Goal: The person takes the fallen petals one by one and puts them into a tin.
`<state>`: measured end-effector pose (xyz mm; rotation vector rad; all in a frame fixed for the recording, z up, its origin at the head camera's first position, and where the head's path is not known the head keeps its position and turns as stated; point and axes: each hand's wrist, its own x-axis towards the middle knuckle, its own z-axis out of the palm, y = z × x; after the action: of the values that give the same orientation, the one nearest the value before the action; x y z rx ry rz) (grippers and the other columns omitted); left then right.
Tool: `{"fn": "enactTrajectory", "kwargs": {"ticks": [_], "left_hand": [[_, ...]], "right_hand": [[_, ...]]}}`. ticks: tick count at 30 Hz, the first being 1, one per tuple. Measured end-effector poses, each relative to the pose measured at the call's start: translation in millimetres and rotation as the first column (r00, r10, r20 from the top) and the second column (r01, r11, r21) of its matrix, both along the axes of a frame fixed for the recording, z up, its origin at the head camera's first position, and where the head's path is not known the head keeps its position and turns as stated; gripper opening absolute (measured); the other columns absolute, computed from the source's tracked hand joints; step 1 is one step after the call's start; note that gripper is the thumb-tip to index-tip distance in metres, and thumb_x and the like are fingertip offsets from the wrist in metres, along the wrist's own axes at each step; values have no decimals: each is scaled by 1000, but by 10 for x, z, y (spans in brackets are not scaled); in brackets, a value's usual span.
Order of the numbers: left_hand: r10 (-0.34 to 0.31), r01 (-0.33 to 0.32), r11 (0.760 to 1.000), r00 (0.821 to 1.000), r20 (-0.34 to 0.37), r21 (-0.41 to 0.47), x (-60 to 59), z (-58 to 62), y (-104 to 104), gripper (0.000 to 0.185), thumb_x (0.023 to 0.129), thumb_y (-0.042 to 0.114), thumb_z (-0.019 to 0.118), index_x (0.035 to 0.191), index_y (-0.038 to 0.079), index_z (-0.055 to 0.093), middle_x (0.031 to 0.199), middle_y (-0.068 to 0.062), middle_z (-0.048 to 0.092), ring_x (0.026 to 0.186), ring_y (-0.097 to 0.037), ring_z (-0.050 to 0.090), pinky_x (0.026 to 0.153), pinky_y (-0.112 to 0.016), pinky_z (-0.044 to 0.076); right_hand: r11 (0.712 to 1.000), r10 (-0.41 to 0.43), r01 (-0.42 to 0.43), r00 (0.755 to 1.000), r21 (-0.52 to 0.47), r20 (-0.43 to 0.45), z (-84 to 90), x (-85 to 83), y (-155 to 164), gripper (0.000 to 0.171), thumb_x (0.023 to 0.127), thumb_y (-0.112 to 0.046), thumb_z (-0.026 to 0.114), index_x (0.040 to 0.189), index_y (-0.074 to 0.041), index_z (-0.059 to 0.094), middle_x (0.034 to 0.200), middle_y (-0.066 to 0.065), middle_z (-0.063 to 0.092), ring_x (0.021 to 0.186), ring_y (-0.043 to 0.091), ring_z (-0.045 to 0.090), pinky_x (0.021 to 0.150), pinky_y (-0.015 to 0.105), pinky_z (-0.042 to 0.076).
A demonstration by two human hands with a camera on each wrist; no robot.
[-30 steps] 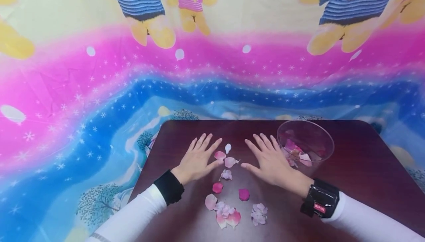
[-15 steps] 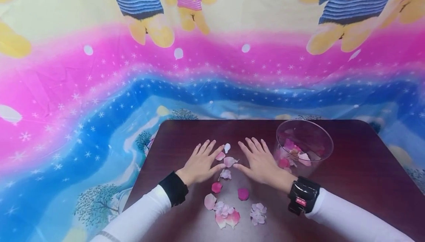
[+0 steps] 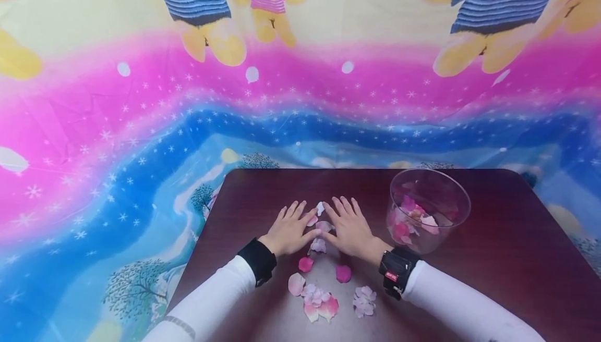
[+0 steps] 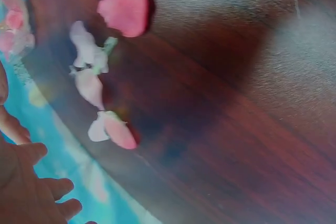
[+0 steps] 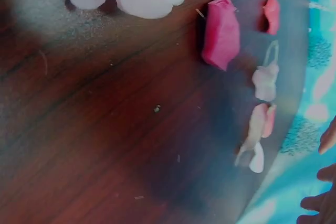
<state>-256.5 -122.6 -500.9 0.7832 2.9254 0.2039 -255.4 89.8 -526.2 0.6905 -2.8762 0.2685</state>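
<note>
Both grips lie spread, fingers straight, flat on the counter (image 3: 493, 227): left hand (image 3: 290, 232) and right hand (image 3: 349, 231) flank a few petals (image 3: 324, 226), thumbs nearly meeting. Nearer the person than those petals lie more petals (image 3: 319, 297). Right of them stands a bowl (image 3: 428, 209) of petals.

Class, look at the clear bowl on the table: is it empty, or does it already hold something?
Not empty. The clear bowl stands upright on the table, and pink and pale petals show through its wall, well below the rim.
</note>
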Motion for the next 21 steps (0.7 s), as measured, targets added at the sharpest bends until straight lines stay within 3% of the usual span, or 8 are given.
{"fn": "enactTrajectory", "kwargs": {"ticks": [9, 21], "left_hand": [[42, -35, 997, 994, 97, -68, -127, -163, 16, 67, 103, 60, 36, 159, 22, 35, 167, -15, 27, 157, -39, 20, 125, -59, 19], [55, -26, 990, 975, 214, -135, -221, -352, 81, 75, 101, 67, 33, 160, 21, 31, 167, -15, 28, 155, -33, 29, 125, -51, 27]], "right_hand": [[997, 50, -55, 994, 45, 97, -154, -157, -74, 73, 95, -58, 55, 155, -17, 43, 161, 21, 38, 150, 43, 33, 122, 62, 23], [995, 40, -57, 980, 84, 193, -198, -199, -75, 81, 90, -60, 60, 156, -19, 40, 163, 20, 33, 152, 43, 29, 123, 62, 19]]}}
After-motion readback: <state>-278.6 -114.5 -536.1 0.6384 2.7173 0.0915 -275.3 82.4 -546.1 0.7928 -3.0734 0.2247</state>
